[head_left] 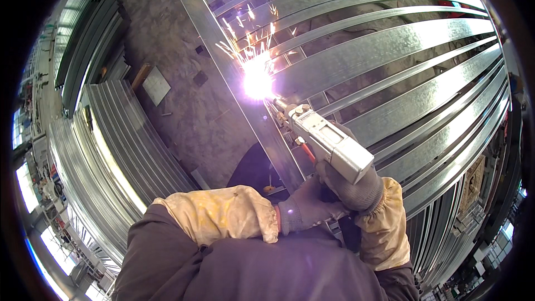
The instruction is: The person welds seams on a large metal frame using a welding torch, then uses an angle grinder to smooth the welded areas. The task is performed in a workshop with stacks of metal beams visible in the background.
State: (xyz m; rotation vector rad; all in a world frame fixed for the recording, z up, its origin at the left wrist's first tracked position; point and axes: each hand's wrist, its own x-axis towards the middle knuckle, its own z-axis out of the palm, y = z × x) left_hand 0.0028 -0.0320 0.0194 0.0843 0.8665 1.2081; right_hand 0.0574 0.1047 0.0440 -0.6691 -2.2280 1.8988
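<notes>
A silver, boxy handheld welding gun (337, 146) points away from me, its nozzle at a steel joint. A blinding white-violet glare (258, 79) hides the joint, and orange sparks fan out beyond it. My right hand (356, 190), in a grey glove, is wrapped around the gun's rear underside. Close beside it, my left hand (308, 209), also gloved, is closed at the gun's lower part; its grip is partly hidden. A red part (307, 151) shows along the gun's side. Under the nozzle runs a long steel rail (228, 67), with flat metal slats (379, 56) meeting it from the right.
Stacked ribbed metal profiles (136, 139) lie on the left, dark beams (92, 44) behind them. A pale square plate (156, 86) rests on the stained floor (178, 128). More long profiles (437, 234) lie at the lower right.
</notes>
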